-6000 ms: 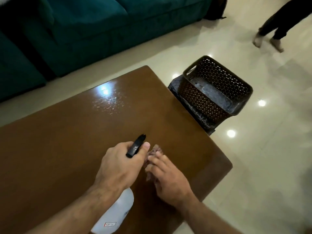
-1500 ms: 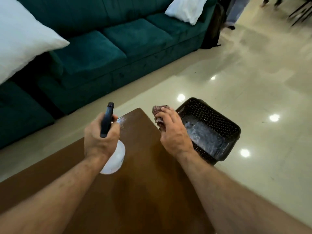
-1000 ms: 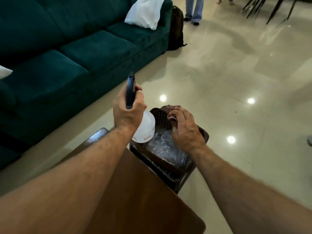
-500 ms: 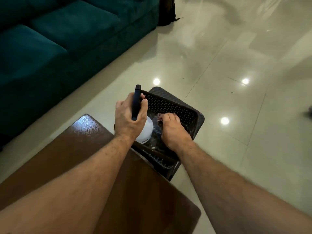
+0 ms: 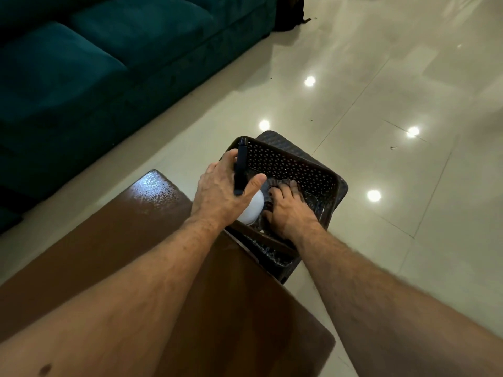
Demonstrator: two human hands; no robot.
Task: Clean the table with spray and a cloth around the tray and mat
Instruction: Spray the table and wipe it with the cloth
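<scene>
Presently the spray bottle (image 5: 251, 209) is gripped by the left hand (image 5: 220, 194) and the cloth (image 5: 273, 186) pressed under the flattened right hand (image 5: 288, 210) inside the perforated basket (image 5: 294, 164), where a hasty release could topple the bottle.

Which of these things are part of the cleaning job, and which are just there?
Part of the job:
spray bottle, gripped by the left hand
cloth, under the right hand
wooden table
perforated basket

Just there:
teal sofa
tiled floor
</scene>
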